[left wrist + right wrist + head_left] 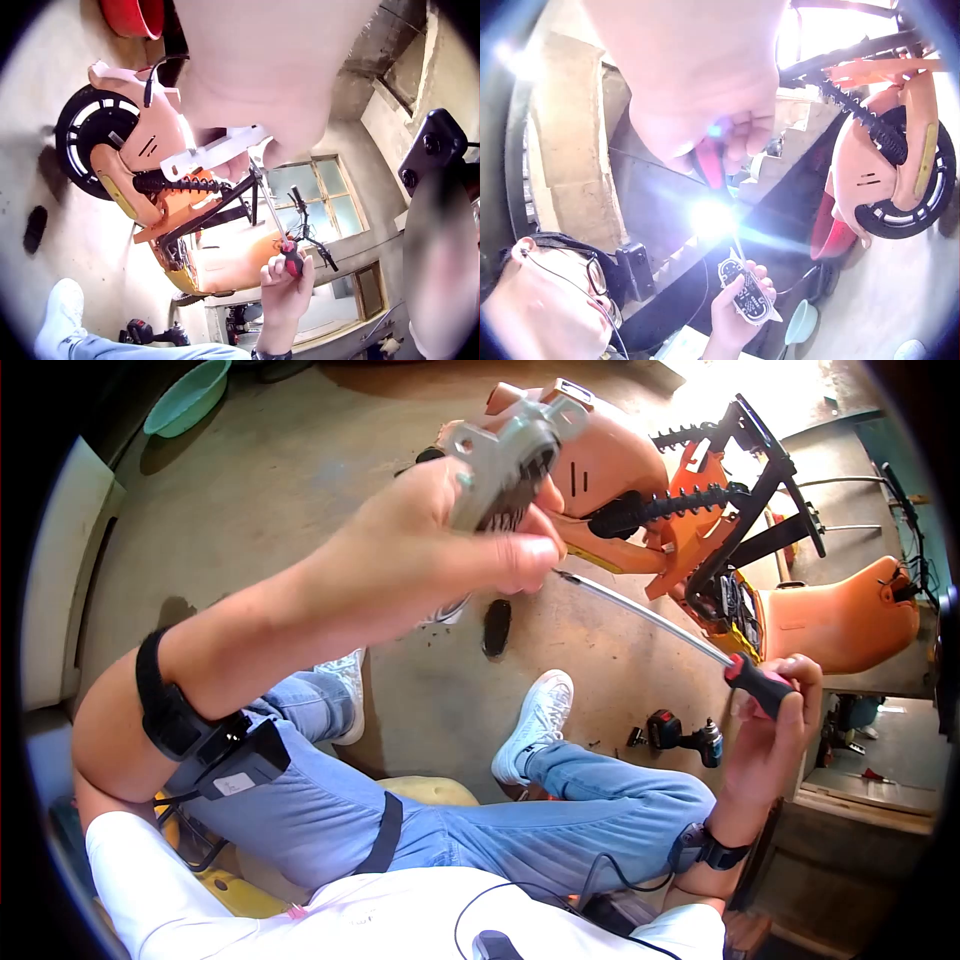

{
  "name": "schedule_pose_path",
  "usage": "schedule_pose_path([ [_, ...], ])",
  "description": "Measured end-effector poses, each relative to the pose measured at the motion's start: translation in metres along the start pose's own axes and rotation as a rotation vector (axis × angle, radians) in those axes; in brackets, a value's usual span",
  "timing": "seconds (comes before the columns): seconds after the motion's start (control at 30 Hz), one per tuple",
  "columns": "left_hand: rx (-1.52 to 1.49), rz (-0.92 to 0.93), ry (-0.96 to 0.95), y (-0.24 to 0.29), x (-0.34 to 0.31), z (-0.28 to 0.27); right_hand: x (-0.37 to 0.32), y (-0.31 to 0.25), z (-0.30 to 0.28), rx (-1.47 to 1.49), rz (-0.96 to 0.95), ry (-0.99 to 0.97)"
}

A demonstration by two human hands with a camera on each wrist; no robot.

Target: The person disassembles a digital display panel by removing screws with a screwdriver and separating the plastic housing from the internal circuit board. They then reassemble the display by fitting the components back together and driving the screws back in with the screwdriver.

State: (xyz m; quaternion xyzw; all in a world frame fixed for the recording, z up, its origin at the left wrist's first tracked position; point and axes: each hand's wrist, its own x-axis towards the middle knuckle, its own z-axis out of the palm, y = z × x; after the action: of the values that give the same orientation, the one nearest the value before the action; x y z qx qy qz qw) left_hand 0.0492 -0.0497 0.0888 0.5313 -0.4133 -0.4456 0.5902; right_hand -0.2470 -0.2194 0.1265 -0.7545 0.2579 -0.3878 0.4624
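Observation:
My left hand (455, 555) grips a light grey part with eyelets (505, 450), raised in front of me. The right wrist view shows the part's dark, patterned face (748, 294), with the left hand (731, 315) round its edge. My right hand (775, 715) holds a screwdriver by its red and black handle (758, 685). Its metal shaft (645, 617) points at the left hand, the tip close to the thumb. Whether the tip touches the part, I cannot tell. In the left wrist view, the right hand (285, 292) is below the part (214, 154).
An orange two-wheeled vehicle (615, 460) with black springs and frame lies beyond the hands. A cordless drill (685, 735) sits on the floor near my shoe (540, 720). At the back left is a green basin (188, 398); a red one (135, 16) shows too.

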Motion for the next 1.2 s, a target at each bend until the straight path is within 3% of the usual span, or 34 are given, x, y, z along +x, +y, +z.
schedule_pose_path([
  [0.07, -0.267, -0.037, -0.002, 0.002, 0.001, -0.005, -0.002, 0.0, 0.004, 0.023, -0.033, 0.023],
  [0.1, -0.261, -0.041, 0.001, 0.001, 0.0, -0.006, -0.003, 0.0, 0.004, 0.037, -0.071, 0.047],
  [0.13, -0.376, -0.044, -0.004, -0.001, 0.001, -0.006, -0.005, 0.002, -0.001, 0.105, -0.091, -0.078],
  [0.17, -0.492, -0.046, -0.01, -0.003, 0.001, -0.007, -0.006, 0.005, -0.003, 0.109, -0.09, -0.075],
  [0.37, -0.504, -0.03, -0.074, -0.001, 0.002, -0.003, -0.014, 0.002, 0.009, -0.074, -0.201, -0.06],
  [0.93, -0.409, -0.018, -0.088, -0.001, 0.0, 0.003, -0.019, -0.006, 0.016, -0.159, -0.14, -0.073],
  [1.1, -0.403, -0.058, -0.03, -0.004, -0.001, 0.006, -0.019, -0.007, 0.024, -0.182, -0.127, -0.039],
  [1.2, -0.375, -0.069, 0.023, -0.006, -0.002, 0.007, -0.016, -0.009, 0.03, -0.077, -0.055, -0.116],
])
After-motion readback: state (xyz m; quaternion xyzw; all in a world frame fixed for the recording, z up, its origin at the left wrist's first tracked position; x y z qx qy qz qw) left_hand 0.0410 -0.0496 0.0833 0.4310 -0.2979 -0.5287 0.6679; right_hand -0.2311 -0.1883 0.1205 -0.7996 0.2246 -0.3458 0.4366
